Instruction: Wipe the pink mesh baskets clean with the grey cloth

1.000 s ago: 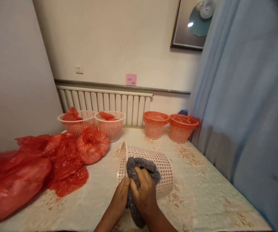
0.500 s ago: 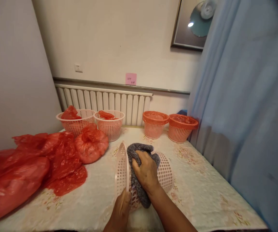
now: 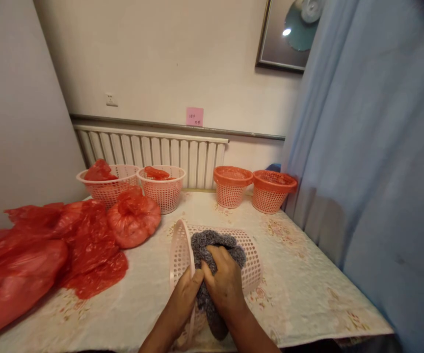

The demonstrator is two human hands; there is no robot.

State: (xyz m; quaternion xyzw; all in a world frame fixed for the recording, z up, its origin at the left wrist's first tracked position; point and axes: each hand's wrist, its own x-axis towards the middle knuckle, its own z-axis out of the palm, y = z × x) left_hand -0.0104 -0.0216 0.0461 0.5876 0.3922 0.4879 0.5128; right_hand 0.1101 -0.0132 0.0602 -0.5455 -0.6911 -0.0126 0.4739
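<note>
A pale pink perforated plastic basket [image 3: 251, 260] lies on its side on the table, its rim to the left. My left hand [image 3: 185, 294] is closed on the near part of that rim, thumb up. My right hand [image 3: 225, 284] is closed on a dark grey fuzzy cloth [image 3: 214, 241], which is bunched against the outside of the basket, with one end hanging down toward me. The two hands are close together. Part of the basket's side is hidden behind the cloth and my right hand.
Red plastic bags [image 3: 75, 245], some filled, cover the table's left side. Two pink baskets [image 3: 162, 193] holding red plastic stand behind them. Two baskets lined with red bags [image 3: 231, 193] stand at the back right. A blue curtain [image 3: 366, 147] hangs along the right edge.
My right hand and the cloth have moved down toward me along the basket's side. My left hand has shifted slightly up the rim. The whole view has shifted slightly.
</note>
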